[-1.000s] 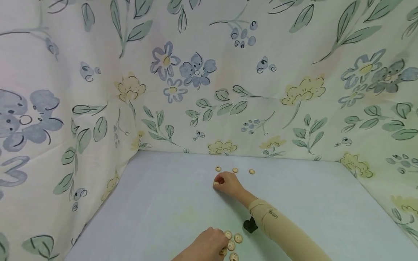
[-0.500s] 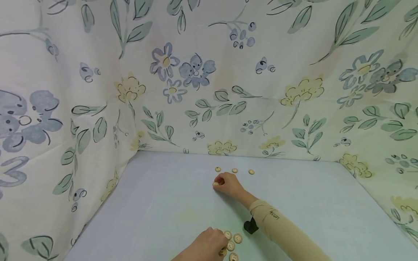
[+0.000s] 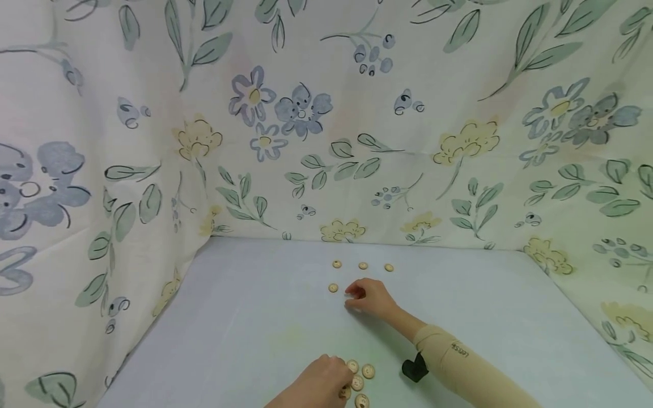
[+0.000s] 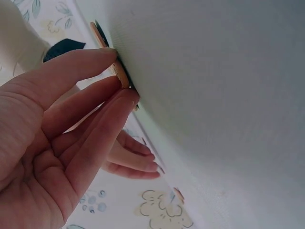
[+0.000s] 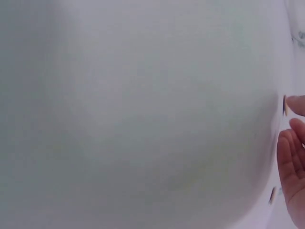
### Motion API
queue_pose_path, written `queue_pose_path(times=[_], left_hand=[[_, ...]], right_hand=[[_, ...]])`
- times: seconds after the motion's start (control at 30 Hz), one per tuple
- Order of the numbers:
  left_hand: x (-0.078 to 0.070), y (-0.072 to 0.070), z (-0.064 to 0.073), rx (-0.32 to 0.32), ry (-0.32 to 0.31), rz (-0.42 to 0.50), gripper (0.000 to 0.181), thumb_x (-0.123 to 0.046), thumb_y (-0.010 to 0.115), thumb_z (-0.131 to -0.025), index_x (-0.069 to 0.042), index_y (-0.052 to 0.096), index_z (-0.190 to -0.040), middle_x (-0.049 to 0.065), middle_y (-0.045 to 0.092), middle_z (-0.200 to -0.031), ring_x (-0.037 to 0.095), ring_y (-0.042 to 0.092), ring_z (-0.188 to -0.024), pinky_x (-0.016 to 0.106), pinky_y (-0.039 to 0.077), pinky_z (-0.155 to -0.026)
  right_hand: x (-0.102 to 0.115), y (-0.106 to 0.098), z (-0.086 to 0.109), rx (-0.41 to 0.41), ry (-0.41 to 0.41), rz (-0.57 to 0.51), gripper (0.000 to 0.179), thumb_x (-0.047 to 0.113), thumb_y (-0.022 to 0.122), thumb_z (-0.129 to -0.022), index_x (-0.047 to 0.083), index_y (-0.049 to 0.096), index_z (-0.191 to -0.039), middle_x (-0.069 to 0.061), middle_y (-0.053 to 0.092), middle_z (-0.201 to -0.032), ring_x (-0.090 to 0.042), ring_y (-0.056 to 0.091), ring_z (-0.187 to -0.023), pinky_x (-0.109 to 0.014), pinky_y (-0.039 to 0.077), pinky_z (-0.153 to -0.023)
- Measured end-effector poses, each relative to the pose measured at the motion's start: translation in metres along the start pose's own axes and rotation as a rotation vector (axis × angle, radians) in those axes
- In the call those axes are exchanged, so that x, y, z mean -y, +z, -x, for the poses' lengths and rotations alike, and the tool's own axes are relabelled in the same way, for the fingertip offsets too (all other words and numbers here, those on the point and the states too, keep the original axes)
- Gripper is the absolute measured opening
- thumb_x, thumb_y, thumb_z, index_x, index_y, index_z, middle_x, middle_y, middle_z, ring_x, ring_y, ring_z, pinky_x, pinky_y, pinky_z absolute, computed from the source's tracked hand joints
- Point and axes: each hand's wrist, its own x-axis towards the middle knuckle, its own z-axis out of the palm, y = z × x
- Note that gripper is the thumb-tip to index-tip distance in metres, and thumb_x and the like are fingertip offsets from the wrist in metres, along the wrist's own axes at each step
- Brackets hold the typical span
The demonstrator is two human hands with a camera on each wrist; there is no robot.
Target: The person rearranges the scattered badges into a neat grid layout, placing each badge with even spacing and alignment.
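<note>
Far out on the table, my right hand (image 3: 372, 297) has loosely bent fingers, thumb apart from fingertips, with nothing between them. Just left of its fingertips lies a round wooden button (image 3: 333, 288). Behind it, three more buttons (image 3: 363, 266) form a row. Near the front, my left hand (image 3: 326, 378) is beside a loose group of several buttons (image 3: 368, 371). The left wrist view shows its thumb and fingers pinching the edges of one wooden button (image 4: 121, 74) low at the tabletop. At the right wrist view's edge, part of the right hand (image 5: 294, 162) shows.
The pale table (image 3: 245, 317) is enclosed at the back and sides by a floral curtain (image 3: 306, 187). A dark wrist-worn piece (image 3: 415, 368) hangs under the beige right sleeve (image 3: 469, 362), just above the table to the right of the button group.
My right hand has let go of the button, which now lies in front of the row, and has drawn back to the right. The left hand stays at the group.
</note>
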Motion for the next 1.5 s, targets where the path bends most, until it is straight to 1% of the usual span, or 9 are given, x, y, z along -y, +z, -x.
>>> queue_pose_path(times=[0.2,0.33,0.57,0.7,0.87,1.13,1.27,1.37,1.5], left_hand=[[0.001,-0.001,0.001,0.005,-0.032,0.005,0.033,-0.007,0.076,-0.072,-0.017,0.047,-0.058,-0.012,0.033,-0.057,0.003,0.027,-0.051,0.018,0.023,-0.047],[0.002,0.000,0.002,0.005,-0.048,0.000,0.030,-0.007,0.075,-0.072,-0.017,0.050,-0.058,-0.011,0.035,-0.057,0.004,0.030,-0.051,0.018,0.025,-0.048],[0.001,0.002,0.001,0.006,-0.060,-0.004,0.033,-0.005,0.075,-0.071,-0.016,0.048,-0.056,-0.011,0.034,-0.054,0.004,0.028,-0.048,0.019,0.023,-0.045],[0.001,0.002,0.001,-0.012,-0.050,-0.002,0.034,-0.004,0.074,-0.070,-0.017,0.046,-0.055,-0.012,0.031,-0.054,0.004,0.025,-0.047,0.018,0.021,-0.044],[0.000,0.002,0.001,-0.033,-0.037,0.018,0.041,0.000,0.073,-0.069,-0.018,0.039,-0.054,-0.012,0.026,-0.054,0.003,0.020,-0.047,0.017,0.019,-0.043],[-0.001,0.000,0.001,-0.022,-0.052,0.039,0.031,0.000,0.073,-0.069,-0.016,0.049,-0.057,-0.012,0.031,-0.056,0.004,0.023,-0.050,0.018,0.022,-0.046],[-0.002,0.001,0.001,-0.028,-0.042,0.051,0.032,0.002,0.073,-0.068,-0.015,0.049,-0.056,-0.012,0.029,-0.056,0.003,0.022,-0.049,0.016,0.021,-0.045],[-0.002,0.000,0.000,-0.018,-0.043,0.082,0.037,0.004,0.071,-0.070,-0.016,0.044,-0.055,-0.012,0.025,-0.056,0.004,0.019,-0.049,0.016,0.020,-0.045],[-0.002,0.000,0.000,0.005,-0.046,0.123,0.044,0.006,0.069,-0.071,-0.017,0.035,-0.056,-0.011,0.019,-0.055,0.006,0.013,-0.050,0.018,0.017,-0.045]], right_hand=[[-0.002,-0.007,0.023,0.049,0.010,-0.075,0.018,0.017,0.079,-0.080,0.009,0.071,-0.094,0.005,0.061,-0.079,-0.008,0.053,-0.070,-0.024,0.047,-0.060],[-0.001,-0.010,0.041,0.082,0.007,-0.099,0.018,0.019,0.079,-0.081,0.010,0.071,-0.094,0.007,0.059,-0.078,-0.007,0.053,-0.069,-0.023,0.047,-0.059],[0.002,-0.014,0.073,0.110,0.001,-0.160,0.020,0.021,0.079,-0.081,0.010,0.071,-0.095,0.008,0.063,-0.082,-0.004,0.058,-0.073,-0.022,0.050,-0.068],[0.004,-0.016,0.089,0.127,-0.014,-0.195,0.022,0.022,0.079,-0.081,0.009,0.070,-0.096,0.005,0.065,-0.084,-0.004,0.058,-0.074,-0.022,0.051,-0.069],[0.007,-0.018,0.105,0.133,-0.084,-0.257,0.023,0.023,0.079,-0.082,0.008,0.069,-0.097,0.000,0.066,-0.086,-0.006,0.059,-0.075,-0.023,0.052,-0.068],[0.014,-0.017,0.126,0.125,-0.168,-0.274,0.023,0.024,0.079,-0.082,0.011,0.069,-0.099,0.000,0.067,-0.089,-0.011,0.061,-0.075,-0.025,0.053,-0.067],[0.016,-0.013,0.137,0.111,-0.241,-0.287,0.022,0.020,0.077,-0.083,0.011,0.068,-0.101,-0.001,0.067,-0.091,-0.013,0.061,-0.074,-0.025,0.053,-0.066],[0.018,-0.009,0.145,0.120,-0.297,-0.322,0.023,0.017,0.077,-0.084,0.011,0.067,-0.103,-0.004,0.068,-0.093,-0.015,0.062,-0.075,-0.026,0.053,-0.066],[0.023,-0.004,0.154,0.144,-0.338,-0.379,0.024,0.014,0.076,-0.085,0.010,0.066,-0.106,-0.006,0.068,-0.095,-0.016,0.062,-0.076,-0.027,0.053,-0.067]])
